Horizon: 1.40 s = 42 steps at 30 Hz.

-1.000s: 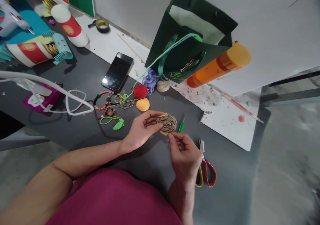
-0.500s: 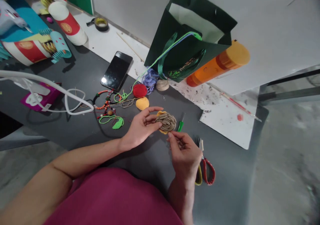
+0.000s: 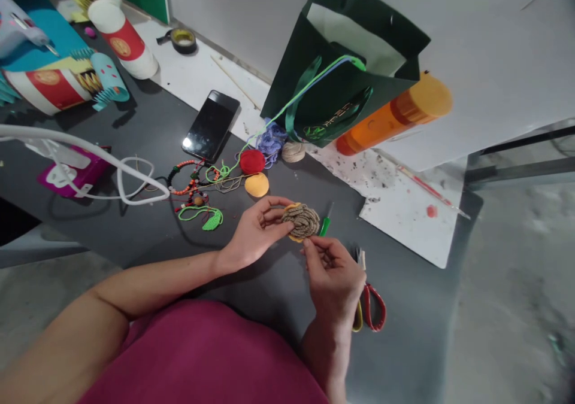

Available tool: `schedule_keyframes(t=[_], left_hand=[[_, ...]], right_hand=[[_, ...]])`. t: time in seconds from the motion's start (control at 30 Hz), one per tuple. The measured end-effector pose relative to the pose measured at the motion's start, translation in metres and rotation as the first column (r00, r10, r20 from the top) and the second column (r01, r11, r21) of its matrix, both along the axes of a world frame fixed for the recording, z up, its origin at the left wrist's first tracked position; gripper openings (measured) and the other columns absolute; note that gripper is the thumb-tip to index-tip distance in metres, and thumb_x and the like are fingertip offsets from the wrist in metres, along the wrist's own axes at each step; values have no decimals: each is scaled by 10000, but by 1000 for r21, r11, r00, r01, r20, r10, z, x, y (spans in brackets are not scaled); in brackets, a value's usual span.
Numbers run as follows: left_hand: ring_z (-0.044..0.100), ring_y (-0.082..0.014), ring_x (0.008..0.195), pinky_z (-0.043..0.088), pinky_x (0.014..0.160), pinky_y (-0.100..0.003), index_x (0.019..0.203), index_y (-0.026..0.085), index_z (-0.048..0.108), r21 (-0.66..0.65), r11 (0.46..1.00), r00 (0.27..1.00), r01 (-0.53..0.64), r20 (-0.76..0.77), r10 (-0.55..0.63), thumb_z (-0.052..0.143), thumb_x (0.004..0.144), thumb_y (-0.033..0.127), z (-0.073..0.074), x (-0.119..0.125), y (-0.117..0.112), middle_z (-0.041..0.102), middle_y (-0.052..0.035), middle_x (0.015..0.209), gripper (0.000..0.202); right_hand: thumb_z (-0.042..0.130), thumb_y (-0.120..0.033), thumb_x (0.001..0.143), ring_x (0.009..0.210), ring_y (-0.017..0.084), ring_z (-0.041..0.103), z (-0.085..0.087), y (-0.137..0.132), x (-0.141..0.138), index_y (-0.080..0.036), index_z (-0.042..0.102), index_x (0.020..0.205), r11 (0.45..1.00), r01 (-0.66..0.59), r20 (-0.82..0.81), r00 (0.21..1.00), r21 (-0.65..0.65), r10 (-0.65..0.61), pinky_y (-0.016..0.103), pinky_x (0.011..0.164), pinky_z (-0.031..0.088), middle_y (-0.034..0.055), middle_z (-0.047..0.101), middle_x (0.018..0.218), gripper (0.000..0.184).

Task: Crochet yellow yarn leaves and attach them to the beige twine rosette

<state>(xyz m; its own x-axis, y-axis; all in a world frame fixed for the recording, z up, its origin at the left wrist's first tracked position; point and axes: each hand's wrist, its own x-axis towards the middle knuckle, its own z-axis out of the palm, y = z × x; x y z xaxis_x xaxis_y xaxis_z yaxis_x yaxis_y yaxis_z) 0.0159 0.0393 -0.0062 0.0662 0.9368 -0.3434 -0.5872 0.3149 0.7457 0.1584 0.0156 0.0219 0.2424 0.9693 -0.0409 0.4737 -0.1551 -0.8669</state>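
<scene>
A round coil of brown cord on a yellow backing, like a small rosette (image 3: 302, 221), is held above the dark table. My left hand (image 3: 257, 229) grips its left side between thumb and fingers. At the lower edge, my right hand (image 3: 335, 266) pinches the rosette with thumb and forefinger; its other fingers are curled. Just right of the rosette lies a green-handled tool (image 3: 325, 225) with a thin metal tip. Scissors (image 3: 374, 308) with red and yellow handles lie partly hidden behind my right hand. Beyond my left hand are a yellow disc (image 3: 257, 185) and a red disc (image 3: 252, 161).
A dark green paper bag (image 3: 287, 75) and an orange bottle (image 3: 381, 122) stand at the back. Purple yarn (image 3: 272, 137), a phone (image 3: 211, 125), beaded bracelets (image 3: 182, 179) and a green crocheted piece (image 3: 212, 219) lie leftward. A white cable (image 3: 90, 138) crosses the left side.
The rosette and both hands have shifted very slightly to the right. Showing less of its yellow backing, the rosette looks slightly turned. Both hands keep their hold.
</scene>
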Motion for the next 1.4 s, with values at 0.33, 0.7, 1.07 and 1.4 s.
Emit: schedule_keyframes(t=[0.33, 0.7, 1.07, 1.4], left_hand=[[732, -185, 954, 570, 886, -306, 1033, 164, 675, 3, 1000, 999, 8, -40, -8, 823, 733, 138, -1, -3, 1, 771, -55, 994, 335], [730, -147, 863, 565, 816, -261, 1000, 169, 636, -8, 999, 999, -37, 7, 37, 862, 700, 155, -3, -3, 3, 770, -22, 925, 376], [729, -149, 837, 542, 790, -263, 952, 181, 605, -38, 998, 998, 52, 20, -51, 837, 700, 129, 2, -3, 2, 771, -13, 894, 346], [743, -150, 859, 556, 840, -279, 981, 171, 636, -79, 996, 996, 46, 79, -40, 842, 671, 94, 4, -4, 4, 796, -21, 910, 380]], right_hand=[[712, -345, 779, 488, 136, 628, -3, 2, 2, -179, 765, 766, 1000, -6, -12, 1000, 5, 6, 238, 477, 530, 27, 737, 603, 176], [702, -320, 815, 495, 113, 605, 0, -1, 12, -187, 783, 759, 996, -77, 111, 991, 51, 71, 217, 491, 517, 9, 724, 617, 165], [689, -304, 826, 518, 130, 642, -3, -1, 10, -190, 756, 754, 993, -82, 160, 985, 88, 67, 229, 509, 531, 12, 736, 639, 150], [671, -274, 834, 532, 122, 626, -2, 0, 9, -193, 742, 745, 985, -118, 199, 976, 126, 91, 222, 513, 506, 2, 721, 642, 139]])
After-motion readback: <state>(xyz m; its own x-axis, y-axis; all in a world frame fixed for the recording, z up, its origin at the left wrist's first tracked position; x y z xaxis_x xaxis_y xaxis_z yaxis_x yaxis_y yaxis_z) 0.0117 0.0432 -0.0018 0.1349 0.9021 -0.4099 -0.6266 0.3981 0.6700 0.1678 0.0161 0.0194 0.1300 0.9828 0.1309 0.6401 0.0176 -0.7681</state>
